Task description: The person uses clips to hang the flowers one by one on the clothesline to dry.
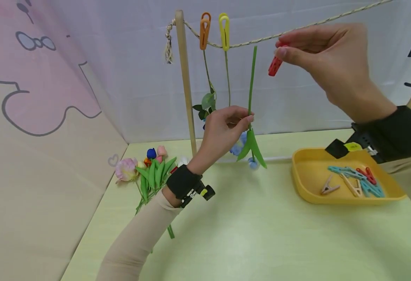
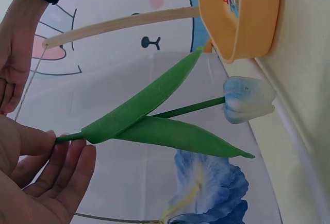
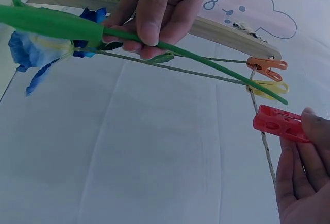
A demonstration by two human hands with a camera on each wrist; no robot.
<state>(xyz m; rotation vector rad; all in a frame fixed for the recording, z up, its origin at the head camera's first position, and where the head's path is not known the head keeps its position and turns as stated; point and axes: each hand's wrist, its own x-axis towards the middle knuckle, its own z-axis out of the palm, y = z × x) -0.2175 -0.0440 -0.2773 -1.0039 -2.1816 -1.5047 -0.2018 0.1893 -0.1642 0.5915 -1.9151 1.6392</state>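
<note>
My left hand [image 1: 225, 124] pinches the green stem of an artificial tulip, held upside down with its stem end up near the rope [image 1: 258, 40]. The pale blue and white tulip [image 2: 249, 100] and its two long green leaves show in the left wrist view. Up at the rope, my right hand [image 1: 335, 62] pinches a red clothespin [image 3: 281, 124] between thumb and fingers. To the left, an orange clothespin [image 1: 204, 31] and a yellow clothespin [image 1: 224, 32] grip the rope with flower stems hanging below. A blue flower [image 2: 209, 190] hangs beside the tulip.
On the right of the table stands a yellow tray [image 1: 299, 183] with several clothespins in it. Several artificial flowers [image 1: 154, 171] lie at the left. A wooden post [image 1: 185, 78] carries the rope's left end, and a white cloth [image 1: 149, 97] hangs behind.
</note>
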